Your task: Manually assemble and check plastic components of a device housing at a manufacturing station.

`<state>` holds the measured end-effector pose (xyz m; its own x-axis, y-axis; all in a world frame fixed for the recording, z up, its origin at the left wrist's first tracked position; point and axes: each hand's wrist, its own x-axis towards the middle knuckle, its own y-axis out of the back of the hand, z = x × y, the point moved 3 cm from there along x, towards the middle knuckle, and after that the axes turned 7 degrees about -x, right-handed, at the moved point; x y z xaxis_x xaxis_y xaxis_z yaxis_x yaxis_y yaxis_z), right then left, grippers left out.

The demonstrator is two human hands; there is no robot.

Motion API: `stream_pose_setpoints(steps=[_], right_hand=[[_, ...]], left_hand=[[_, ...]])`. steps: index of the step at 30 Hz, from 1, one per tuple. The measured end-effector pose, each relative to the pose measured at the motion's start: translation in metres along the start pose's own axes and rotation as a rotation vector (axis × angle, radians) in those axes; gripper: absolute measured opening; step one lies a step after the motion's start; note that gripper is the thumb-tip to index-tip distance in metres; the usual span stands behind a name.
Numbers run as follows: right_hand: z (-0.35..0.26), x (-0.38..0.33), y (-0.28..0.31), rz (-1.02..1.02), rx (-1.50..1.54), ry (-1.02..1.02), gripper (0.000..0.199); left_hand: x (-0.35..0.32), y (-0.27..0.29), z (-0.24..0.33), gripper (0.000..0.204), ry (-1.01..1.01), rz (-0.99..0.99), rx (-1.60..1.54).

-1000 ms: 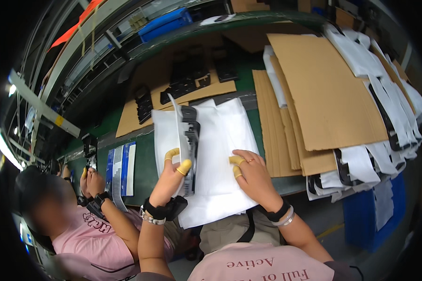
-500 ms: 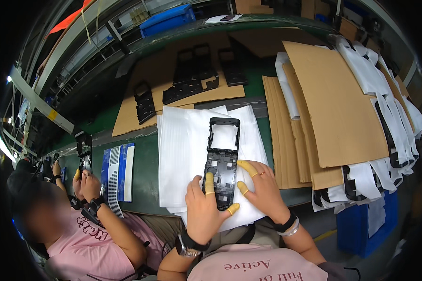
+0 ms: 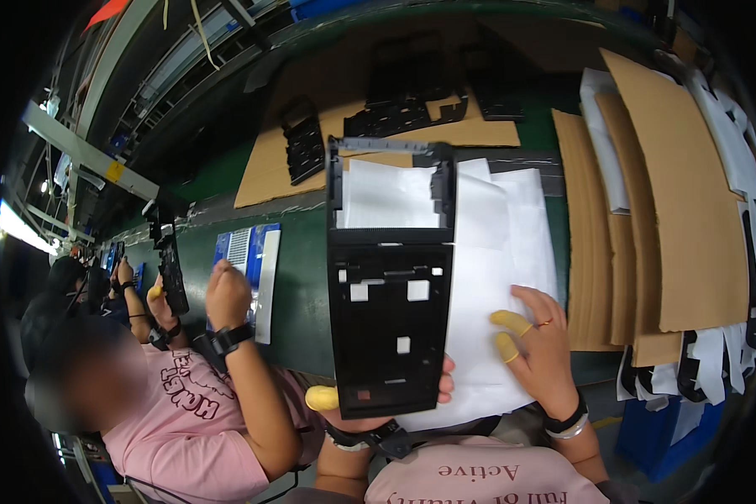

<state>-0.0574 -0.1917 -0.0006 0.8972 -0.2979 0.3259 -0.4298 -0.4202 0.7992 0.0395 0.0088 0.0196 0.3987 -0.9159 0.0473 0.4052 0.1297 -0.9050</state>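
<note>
A long black plastic housing (image 3: 370,336) with a big rectangular window at its top and several small square holes is raised in front of me. My left hand (image 3: 357,423) grips its lower end from behind, a yellow-covered thumb at the left edge and fingertips at the right. Most of that hand is hidden by the housing. Apart from it, my right hand (image 3: 539,353) hovers over or rests on the white sheets (image 3: 496,252), its fingers loosely spread. It holds nothing, and two of its fingertips wear yellow cots.
Several black housings (image 3: 302,143) lie on a cardboard sheet (image 3: 260,181) at the back. Upright cardboard sheets (image 3: 672,218) stand at right, with white-wrapped parts behind. A blue-and-white label sheet stack (image 3: 268,281) lies to the left. A co-worker (image 3: 202,395) there holds another black part.
My left hand has lifted the housing off the white sheets towards me, and its other face now shows. My right hand has come away from it. The view has shifted left.
</note>
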Motion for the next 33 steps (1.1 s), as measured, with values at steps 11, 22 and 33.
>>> stream_pose_setpoints(steps=[11,22,33], right_hand=[[-0.006,-0.001,-0.006,-0.016,-0.034,-0.062,0.034],[-0.007,0.001,-0.003,0.000,-0.050,-0.043,0.040],[-0.006,0.000,-0.005,-0.017,-0.045,-0.053,0.038]], left_hand=[[0.003,-0.007,-0.021,0.072,0.126,-0.123,-0.673],[0.019,-0.017,-0.015,0.075,0.074,-0.171,-0.609],[0.012,-0.027,-0.005,0.071,0.131,0.149,-0.455]])
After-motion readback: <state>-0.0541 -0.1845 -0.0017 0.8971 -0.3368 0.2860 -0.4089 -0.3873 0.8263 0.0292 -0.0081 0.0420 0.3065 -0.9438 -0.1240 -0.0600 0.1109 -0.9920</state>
